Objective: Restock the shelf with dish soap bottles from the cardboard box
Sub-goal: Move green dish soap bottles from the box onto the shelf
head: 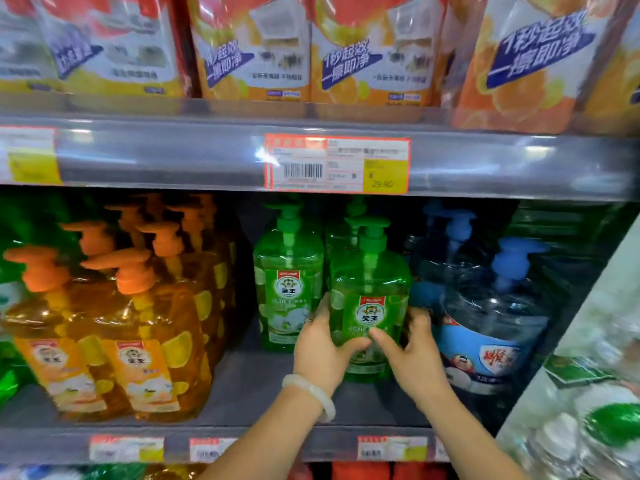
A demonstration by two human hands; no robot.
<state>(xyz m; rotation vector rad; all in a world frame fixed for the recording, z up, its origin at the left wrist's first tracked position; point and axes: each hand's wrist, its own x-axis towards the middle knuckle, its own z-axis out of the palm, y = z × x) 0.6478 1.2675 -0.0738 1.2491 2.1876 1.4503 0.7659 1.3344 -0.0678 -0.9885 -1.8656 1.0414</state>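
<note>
Dish soap bottle [369,303], green with a green pump top, stands upright near the front of the shelf [242,379], held between both hands. Left hand [320,344] wraps its left side: the thumb lies across the lower front of the label and the fingers curl behind the bottle's left edge. A pale bangle [311,393] circles that wrist. Right hand [414,348] clasps the opposite side, thumb pointing left across the bottle's lower front; its fingers seem to curl round the right edge, though blur makes that hard to confirm. The bottle's base sits low between the two palms, and whether it rests on the shelf or is just lifted I cannot tell.

Just left and slightly behind stands a second green bottle [287,282], with more green pumps behind. Orange bottles [114,327] crowd the left part of the shelf; blue bottles [491,317] stand just beside the held one on the right. Above, a price tag [337,164] sits on the upper shelf edge, with refill pouches [256,46] standing over it.
</note>
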